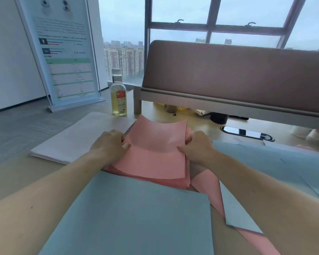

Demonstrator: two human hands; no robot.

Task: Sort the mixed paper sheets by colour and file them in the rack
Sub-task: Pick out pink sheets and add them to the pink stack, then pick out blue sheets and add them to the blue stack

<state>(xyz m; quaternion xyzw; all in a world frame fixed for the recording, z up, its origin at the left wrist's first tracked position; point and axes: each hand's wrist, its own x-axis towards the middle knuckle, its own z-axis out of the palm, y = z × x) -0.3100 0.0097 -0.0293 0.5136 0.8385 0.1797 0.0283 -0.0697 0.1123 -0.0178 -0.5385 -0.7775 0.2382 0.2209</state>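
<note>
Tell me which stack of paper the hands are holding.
The pink paper stack in the middle: the left hand and right hand grip its side edges. The white paper stack lies left of it, and the blue paper sheets lie nearer.

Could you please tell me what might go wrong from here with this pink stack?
The pink stack, gripped at its sides by the left hand and right hand, bows upward at the far edge; sheets may crease or slip out. A stray pink sheet lies partly under a blue sheet and could be missed. The bottle stands just beyond; a forward push might topple it.
</note>
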